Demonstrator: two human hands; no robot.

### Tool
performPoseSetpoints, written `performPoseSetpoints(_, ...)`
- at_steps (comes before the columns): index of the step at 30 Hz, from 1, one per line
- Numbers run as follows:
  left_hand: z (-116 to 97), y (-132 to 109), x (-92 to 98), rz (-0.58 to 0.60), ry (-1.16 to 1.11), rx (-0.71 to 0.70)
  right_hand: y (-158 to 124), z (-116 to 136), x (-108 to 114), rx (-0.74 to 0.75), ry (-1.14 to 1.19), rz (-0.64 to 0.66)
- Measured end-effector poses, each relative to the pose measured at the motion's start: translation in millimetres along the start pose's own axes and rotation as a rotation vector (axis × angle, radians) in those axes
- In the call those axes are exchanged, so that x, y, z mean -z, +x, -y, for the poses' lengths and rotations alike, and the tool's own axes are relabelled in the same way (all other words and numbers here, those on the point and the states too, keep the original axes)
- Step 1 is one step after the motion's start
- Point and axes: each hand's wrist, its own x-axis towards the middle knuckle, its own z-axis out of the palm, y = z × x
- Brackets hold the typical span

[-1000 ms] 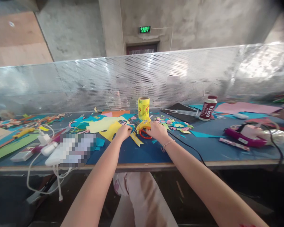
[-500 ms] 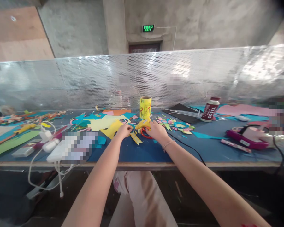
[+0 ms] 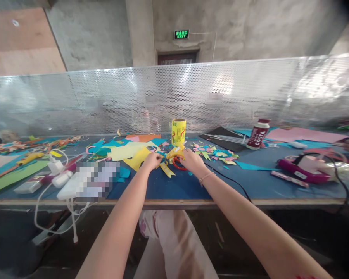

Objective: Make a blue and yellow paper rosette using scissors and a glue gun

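My right hand is closed around a yellow hot glue gun, its nozzle turned left toward my other hand. A black cord runs off to the right below it. My left hand pinches a small blue paper piece, partly hidden by the fingers, close to the nozzle. Under and beside the hands lie a yellow paper sheet and a cut yellow strip. Red-orange scissor handles show beneath the glue gun.
A yellow roll stands upright behind my hands. Paper flower pieces and a Costa bottle are to the right, with a purple case farther over. Chargers and white cables crowd the left front edge.
My hands, the glue gun and the blue paper piece stay in nearly the same place. The view has shifted very slightly.
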Motion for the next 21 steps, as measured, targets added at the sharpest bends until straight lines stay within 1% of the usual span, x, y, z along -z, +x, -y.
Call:
performPoseSetpoints(3, 0, 0, -0.2, 0.000, 0.001, -0.007, -1, -1, 2, 0.003, 0.005, 0.011)
performPoseSetpoints(12, 0, 0, 0.7, 0.004, 0.007, -0.002, -1, -2, 4, 0.040, -0.026, -0.010)
performPoseSetpoints(21, -5, -3, 2.2, 0.018, -0.029, 0.002, -2, 1, 12, 0.022, -0.064, -0.017)
